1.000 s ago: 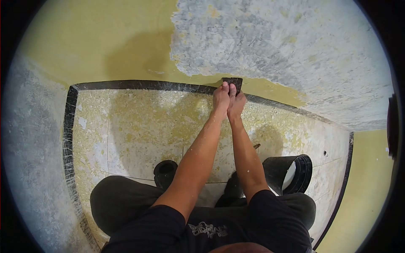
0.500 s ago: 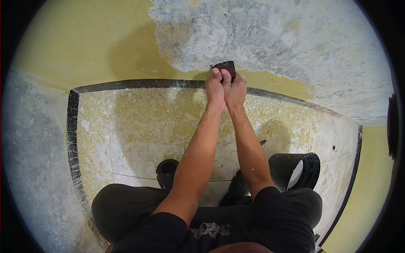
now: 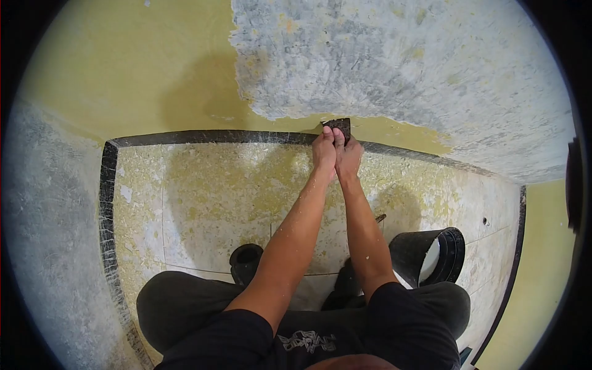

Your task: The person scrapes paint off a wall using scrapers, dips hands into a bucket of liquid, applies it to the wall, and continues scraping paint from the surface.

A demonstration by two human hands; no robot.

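Both my hands grip one dark, flat scraper [image 3: 339, 125] against the lower wall. My left hand [image 3: 323, 152] is closed on its left side, thumb on the near face. Pressed close beside it, my right hand [image 3: 349, 156] is closed on the right side, and its fingers behind the scraper are hidden. The scraper lies on a strip of yellow paint [image 3: 394, 134], just above the black skirting [image 3: 228, 137]. Above that strip the wall is stripped to a patchy grey-white surface [image 3: 370, 68].
Yellow paint flakes [image 3: 228, 172] litter the tiled floor. A black bucket [image 3: 404, 253] lies tipped by my right knee, and a thin brown object [image 3: 380, 217] is near my right forearm. A grey wall [image 3: 49, 216] rises on the left.
My hands and the scraper have moved down the wall toward the skirting and a little to the right. The view has also tilted slightly upward.
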